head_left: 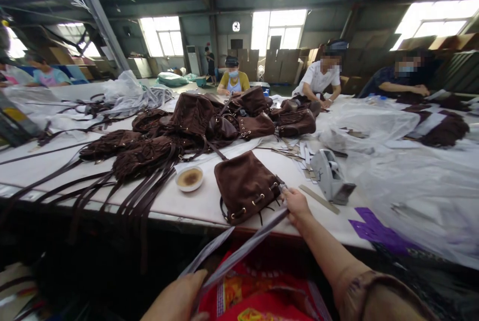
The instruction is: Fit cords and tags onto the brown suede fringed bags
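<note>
A dark brown bag (245,184) with metal eyelets and a drawn cord lies near the table's front edge. My right hand (297,205) is closed at the bag's right corner, on a grey wrapped strap (258,236) that runs down toward me. At the bottom of the view, my left hand (179,297) is closed around the lower part of the same strap, below the table edge. Another stretch of grey wrapping rises beside that hand. Just left of the bag stands a white bowl (190,179) with a brown stain inside.
Brown bags (190,114) are heaped across the table (209,206), their straps hanging over the front edge at left. A tape dispenser (329,176), a metal ruler (318,198), purple plastic (377,231) and clear plastic sheets lie at right. Several people work beyond. A red sack (262,296) is below.
</note>
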Demonstrator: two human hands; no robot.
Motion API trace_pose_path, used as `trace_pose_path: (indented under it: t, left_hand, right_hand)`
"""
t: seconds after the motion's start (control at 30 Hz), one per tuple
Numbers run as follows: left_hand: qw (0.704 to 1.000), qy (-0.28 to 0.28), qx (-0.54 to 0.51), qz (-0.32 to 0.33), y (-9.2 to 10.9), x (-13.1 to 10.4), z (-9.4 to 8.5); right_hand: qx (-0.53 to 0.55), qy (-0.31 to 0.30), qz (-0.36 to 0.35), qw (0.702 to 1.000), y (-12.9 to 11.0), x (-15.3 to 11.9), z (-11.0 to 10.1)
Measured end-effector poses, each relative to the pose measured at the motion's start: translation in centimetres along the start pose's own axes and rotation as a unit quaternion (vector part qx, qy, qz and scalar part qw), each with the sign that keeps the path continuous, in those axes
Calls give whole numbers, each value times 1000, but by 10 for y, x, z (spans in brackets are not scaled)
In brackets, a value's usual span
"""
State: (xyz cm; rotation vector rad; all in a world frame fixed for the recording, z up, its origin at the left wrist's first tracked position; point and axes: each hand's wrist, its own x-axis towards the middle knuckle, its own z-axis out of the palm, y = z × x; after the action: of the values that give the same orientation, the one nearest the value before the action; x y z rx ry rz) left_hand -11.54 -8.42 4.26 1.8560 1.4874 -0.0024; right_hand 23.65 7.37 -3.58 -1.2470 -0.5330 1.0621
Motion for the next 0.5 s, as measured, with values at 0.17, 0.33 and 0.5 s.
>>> trace_pose_path:
  t: [0.17, 0.33, 0.5]
  left_hand:
    - [988, -74, -133, -12, 15, -7, -17]
    - [945, -101, -307, -53, 5, -10, 13]
    - [981, 51, -188, -23, 17, 14, 24]
  right_hand:
    - [32, -16, 4, 999, -9, 7, 1]
    - [42, -1, 14, 999, -6, 12, -3]
    - [37, -20, 24, 999, -4, 10, -4]
